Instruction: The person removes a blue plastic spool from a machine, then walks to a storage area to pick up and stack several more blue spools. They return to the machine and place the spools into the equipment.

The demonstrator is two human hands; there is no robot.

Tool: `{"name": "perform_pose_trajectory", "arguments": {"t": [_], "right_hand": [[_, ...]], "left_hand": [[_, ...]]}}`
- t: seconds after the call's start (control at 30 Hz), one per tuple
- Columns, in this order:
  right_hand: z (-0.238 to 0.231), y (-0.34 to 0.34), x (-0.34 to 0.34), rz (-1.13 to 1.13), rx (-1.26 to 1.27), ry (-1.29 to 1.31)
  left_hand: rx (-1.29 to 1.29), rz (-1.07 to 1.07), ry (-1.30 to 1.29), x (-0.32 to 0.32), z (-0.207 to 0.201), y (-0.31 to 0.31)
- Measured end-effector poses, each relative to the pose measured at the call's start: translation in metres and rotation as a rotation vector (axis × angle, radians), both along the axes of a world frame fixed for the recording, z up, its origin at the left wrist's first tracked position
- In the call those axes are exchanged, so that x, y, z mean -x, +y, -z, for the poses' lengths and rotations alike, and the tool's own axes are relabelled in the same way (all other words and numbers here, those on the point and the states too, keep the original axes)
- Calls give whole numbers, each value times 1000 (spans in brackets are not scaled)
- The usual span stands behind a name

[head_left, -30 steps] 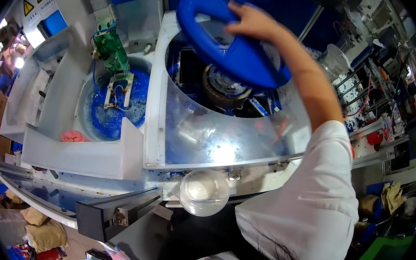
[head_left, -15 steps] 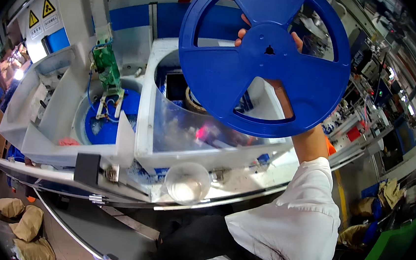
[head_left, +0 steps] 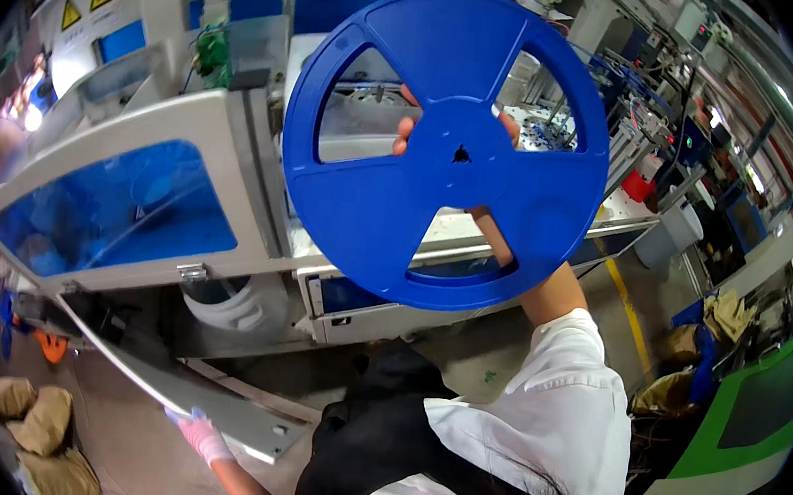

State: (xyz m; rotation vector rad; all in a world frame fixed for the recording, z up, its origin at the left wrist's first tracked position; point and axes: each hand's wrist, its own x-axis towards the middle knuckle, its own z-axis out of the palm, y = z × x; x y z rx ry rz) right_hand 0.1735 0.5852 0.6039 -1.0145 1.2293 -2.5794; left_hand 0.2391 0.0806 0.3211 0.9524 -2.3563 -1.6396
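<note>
A large blue plastic reel [head_left: 365, 174] with three wide cut-outs and a small centre hole is held up in front of me. My right hand [head_left: 405, 135] grips it from behind, closed around its hub. Its fingertips and thumb show through two cut-outs, and the palm is hidden behind the reel. Low on the left, my left hand [head_left: 203, 435] wears a pink and white glove. Its fingers are closed on the white edge of a grey cabinet door [head_left: 240, 420], which stands swung out near the floor.
A machine cover with a blue window [head_left: 122, 205] fills the left. Beneath it sits a white bucket [head_left: 239, 304]. Brown sacks [head_left: 47, 420] lie at the lower left. Further right stand a grey-white bin [head_left: 669, 236], a green machine [head_left: 750, 410] and a yellow floor line [head_left: 628, 301].
The reel has shifted left and down in the view. My left hand has come further into view on the door edge. The windowed cover now stands where open basins showed.
</note>
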Motion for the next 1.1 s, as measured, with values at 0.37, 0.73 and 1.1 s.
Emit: {"name": "perform_pose_trajectory", "arguments": {"t": [0.37, 0.73, 1.1], "right_hand": [[66, -136, -105, 204, -568, -455], [307, -18, -181, -268, -1611, -555], [359, 19, -206, -342, -1455, -1169]], "left_hand": [[261, 160, 37, -9, 19, -46], [222, 139, 179, -51, 44, -112], [-104, 125, 293, -89, 52, -182]]}}
